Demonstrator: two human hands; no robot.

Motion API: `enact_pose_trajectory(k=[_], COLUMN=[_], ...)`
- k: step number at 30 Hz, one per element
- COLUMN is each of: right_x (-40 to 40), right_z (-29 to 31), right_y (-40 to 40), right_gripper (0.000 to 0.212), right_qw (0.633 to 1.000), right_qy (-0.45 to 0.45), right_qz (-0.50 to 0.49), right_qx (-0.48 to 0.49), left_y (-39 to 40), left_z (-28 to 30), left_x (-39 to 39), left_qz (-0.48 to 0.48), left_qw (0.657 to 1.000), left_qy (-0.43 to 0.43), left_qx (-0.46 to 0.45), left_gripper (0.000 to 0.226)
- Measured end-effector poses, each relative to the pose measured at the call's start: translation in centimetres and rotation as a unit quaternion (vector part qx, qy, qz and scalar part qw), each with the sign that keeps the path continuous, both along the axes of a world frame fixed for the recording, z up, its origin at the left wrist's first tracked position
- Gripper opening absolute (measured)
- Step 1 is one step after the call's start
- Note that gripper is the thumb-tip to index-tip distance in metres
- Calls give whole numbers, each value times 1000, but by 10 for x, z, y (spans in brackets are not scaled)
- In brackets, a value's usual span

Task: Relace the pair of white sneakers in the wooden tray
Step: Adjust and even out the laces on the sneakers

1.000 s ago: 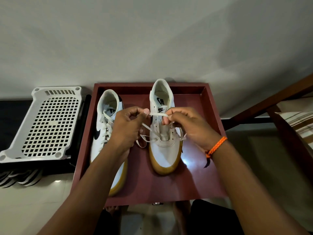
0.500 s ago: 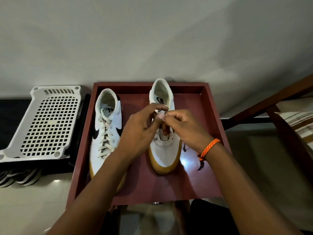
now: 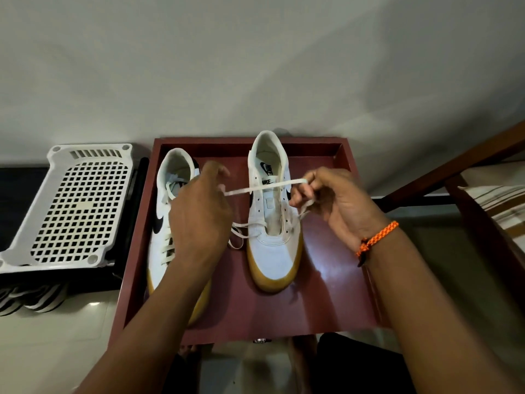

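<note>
Two white sneakers with tan soles stand in a dark red wooden tray (image 3: 352,297). The left sneaker (image 3: 166,211) is laced and partly hidden by my left forearm. The right sneaker (image 3: 272,240) has lace only through its lowest eyelets. A white shoelace (image 3: 264,188) stretches taut across this shoe's opening. My left hand (image 3: 199,220) pinches one end of it and my right hand (image 3: 326,200) pinches the other, with more lace running down from the right hand to the eyelets. A loose loop of lace lies on the tray beside the shoe's left side.
A white perforated plastic rack (image 3: 71,206) lies left of the tray on dark stacked items. A wooden frame with a striped cushion (image 3: 500,206) stands to the right. A grey wall rises behind the tray. An orange braided band circles my right wrist.
My hands were together over the right sneaker half a second ago. They have moved apart, pulling the lace taut across the shoe.
</note>
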State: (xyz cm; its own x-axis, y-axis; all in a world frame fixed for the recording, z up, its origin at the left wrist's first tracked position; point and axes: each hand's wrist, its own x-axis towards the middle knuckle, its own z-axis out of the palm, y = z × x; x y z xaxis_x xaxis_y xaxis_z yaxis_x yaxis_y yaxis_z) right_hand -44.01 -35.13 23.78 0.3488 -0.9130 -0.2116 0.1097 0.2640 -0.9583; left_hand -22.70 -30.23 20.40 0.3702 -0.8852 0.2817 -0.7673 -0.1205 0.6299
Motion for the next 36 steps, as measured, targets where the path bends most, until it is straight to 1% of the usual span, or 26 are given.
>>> enact_pose_trajectory(k=[1, 2, 3, 5, 7, 9, 11, 13, 15, 17, 18, 20, 21, 22, 23, 24, 26, 28, 29, 31, 33, 36], right_x=[3, 7, 11, 20, 24, 23, 19, 11, 5, 4, 4, 8, 10, 13, 16, 19, 25, 28, 27, 23, 14, -5], right_z=[-1, -3, -4, -7, -9, -10, -9, -6, -2, -1, -4, -8, -10, -12, -14, -15, -17, -16, -14, -8, 0, 9], right_y=[0, 1, 3, 6, 8, 8, 6, 3, -1, -3, -3, -1, 0, 2, 4, 7, 12, 15, 17, 19, 20, 26], right_gripper=[36, 35, 33, 34, 35, 35, 33, 30, 28, 28, 28, 31, 32, 33, 33, 34, 40, 44, 44, 43, 37, 32], right_qw=[999, 996, 992, 986, 981, 977, 978, 988, 994, 997, 996, 991, 987, 982, 978, 975, 974, 971, 967, 957, 952, 952], right_qy=[45, 79, 102, 138, 161, 175, 174, 136, 95, 68, 74, 118, 144, 167, 182, 190, 189, 201, 216, 251, 277, 289], right_qz=[1, 11, 29, 65, 75, 81, 81, 51, 11, -17, -25, -15, 5, 32, 56, 74, 89, 99, 106, 112, 93, 44], right_qx=[-28, -50, -61, -74, -82, -88, -82, -57, -43, -34, -38, -61, -72, -79, -83, -88, -89, -86, -87, -90, -89, -90], left_y=[1, 1, 2, 1, 1, 0, -3, -6, -9, -6, -4, -1, -1, -1, 0, 3, 8, 8, 5, -2, -5, -9], left_z=[0, 1, 0, -1, -1, 0, -2, -4, -8, -4, -2, 1, 1, 1, 2, 3, 6, 2, -1, -6, -7, -3], left_x=[-3, -7, -10, -17, -24, -26, -19, -7, 1, 1, -1, -6, -8, -12, -16, -23, -34, -37, -35, -27, -22, -11], left_qz=[-34, -86, -147, -246, -273, -263, -210, -123, -55, -10, 1, -12, -51, -111, -180, -235, -289, -295, -291, -279, -262, -234], left_qw=[999, 996, 987, 954, 939, 935, 947, 968, 980, 990, 994, 998, 996, 989, 974, 955, 922, 910, 913, 929, 941, 947], left_qy=[-3, 17, 62, 170, 210, 237, 242, 218, 191, 141, 112, 33, 17, 40, 94, 158, 252, 290, 286, 244, 214, 219], left_qx=[-9, -26, -35, -24, -14, -20, -24, -18, -19, -15, -17, -44, -69, -90, -98, -91, -44, -3, 7, 13, 17, 16], left_gripper=[35, 37, 37, 32, 31, 34, 37, 33, 27, 22, 21, 22, 23, 24, 25, 27, 29, 31, 29, 23, 20, 23])
